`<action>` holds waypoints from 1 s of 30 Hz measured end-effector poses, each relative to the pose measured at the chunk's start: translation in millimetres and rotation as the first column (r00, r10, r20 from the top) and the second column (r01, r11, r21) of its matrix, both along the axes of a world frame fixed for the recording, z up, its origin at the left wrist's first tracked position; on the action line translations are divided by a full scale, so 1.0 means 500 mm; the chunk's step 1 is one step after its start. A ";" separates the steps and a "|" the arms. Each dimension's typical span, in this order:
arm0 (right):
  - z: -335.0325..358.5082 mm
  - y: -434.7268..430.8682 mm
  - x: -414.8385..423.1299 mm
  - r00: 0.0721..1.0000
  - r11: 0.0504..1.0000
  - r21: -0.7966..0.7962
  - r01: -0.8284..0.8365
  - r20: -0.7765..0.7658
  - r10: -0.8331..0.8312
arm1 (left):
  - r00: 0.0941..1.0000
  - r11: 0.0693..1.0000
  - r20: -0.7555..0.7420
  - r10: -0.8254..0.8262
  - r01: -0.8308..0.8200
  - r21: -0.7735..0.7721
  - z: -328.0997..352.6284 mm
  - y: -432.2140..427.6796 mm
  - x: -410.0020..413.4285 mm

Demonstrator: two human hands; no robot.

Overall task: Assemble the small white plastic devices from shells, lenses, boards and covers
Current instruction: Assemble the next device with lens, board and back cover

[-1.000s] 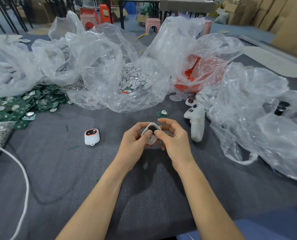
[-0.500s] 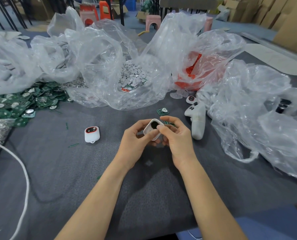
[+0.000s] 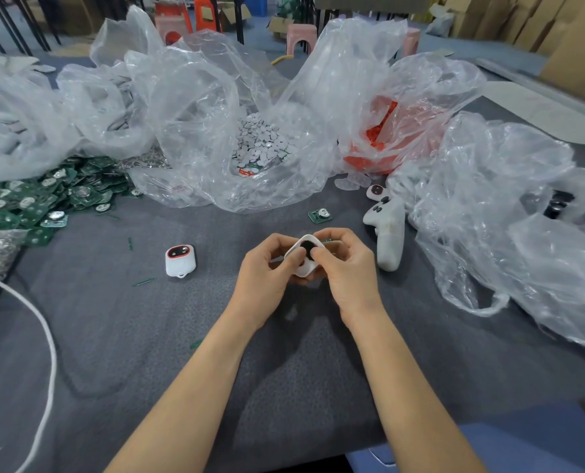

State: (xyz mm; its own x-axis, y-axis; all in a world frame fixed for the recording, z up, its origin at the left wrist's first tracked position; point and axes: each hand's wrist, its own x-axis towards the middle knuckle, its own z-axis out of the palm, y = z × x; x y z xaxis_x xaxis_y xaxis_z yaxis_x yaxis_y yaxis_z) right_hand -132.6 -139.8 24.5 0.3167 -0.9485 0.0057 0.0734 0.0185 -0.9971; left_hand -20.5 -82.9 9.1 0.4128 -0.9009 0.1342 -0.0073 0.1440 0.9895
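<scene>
At the far left of my view a white cord (image 3: 47, 336) curves across the grey worktop (image 3: 147, 353). Behind it lies a heap of green circuit boards (image 3: 45, 199). Just right of the heap, a finished white device (image 3: 180, 260) with a red-ringed window lies alone on the worktop, well apart from the hands. Farther back in the middle, an open clear bag holds pale round discs (image 3: 260, 145).

At centre, both forearms reach in from the bottom edge. The left hand (image 3: 267, 274) and the right hand (image 3: 349, 268) meet above the worktop and together pinch a small white shell (image 3: 306, 268). The fingers of each hand curl round its sides, and both thumbs press on the face turned toward me. A dark round spot shows in the middle of that face; I cannot tell whether it is a lens or an opening.

Just behind the right hand lies a single green board (image 3: 320, 215). To the right of it a white controller-shaped object (image 3: 388, 233) rests on the worktop, and behind that a clear bag holds orange parts (image 3: 379, 141). A large crumpled clear bag (image 3: 506, 216) fills the right side.
</scene>
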 end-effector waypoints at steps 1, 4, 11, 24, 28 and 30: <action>0.000 0.000 0.000 1.000 1.000 -0.009 0.002 -0.012 -0.003 | 1.000 1.000 0.022 0.013 -0.014 0.012 -0.001 0.000 0.001; -0.004 0.000 0.002 0.996 0.997 -0.071 0.004 -0.088 -0.011 | 0.991 0.997 0.121 0.064 -0.069 0.038 -0.003 -0.002 0.001; -0.011 -0.003 0.000 0.979 0.981 -0.190 -0.029 -0.204 -0.011 | 0.949 0.987 0.282 0.140 -0.157 0.036 -0.002 -0.001 -0.004; 0.002 0.010 0.010 0.935 0.832 -0.553 -0.050 -0.319 -0.156 | 0.986 0.996 0.157 0.057 -0.066 0.054 0.003 0.002 0.013; 0.044 -0.017 0.047 0.924 0.750 -0.654 -0.096 -0.339 -0.177 | 0.987 0.987 0.012 0.162 -0.162 -0.001 0.009 0.001 0.044; 0.078 -0.048 0.084 0.917 0.718 -0.688 -0.107 -0.348 -0.197 | 0.964 0.982 -0.195 0.182 -0.187 -0.004 0.011 0.000 0.058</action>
State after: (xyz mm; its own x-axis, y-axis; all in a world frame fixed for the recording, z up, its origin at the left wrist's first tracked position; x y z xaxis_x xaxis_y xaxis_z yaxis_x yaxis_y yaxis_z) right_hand -90.8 -163.8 63.6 0.3942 -0.7391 0.5463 -0.3185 -0.6674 -0.6732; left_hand 8.5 -83.2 14.5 0.5915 -0.8044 0.0547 0.1549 0.1799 0.9714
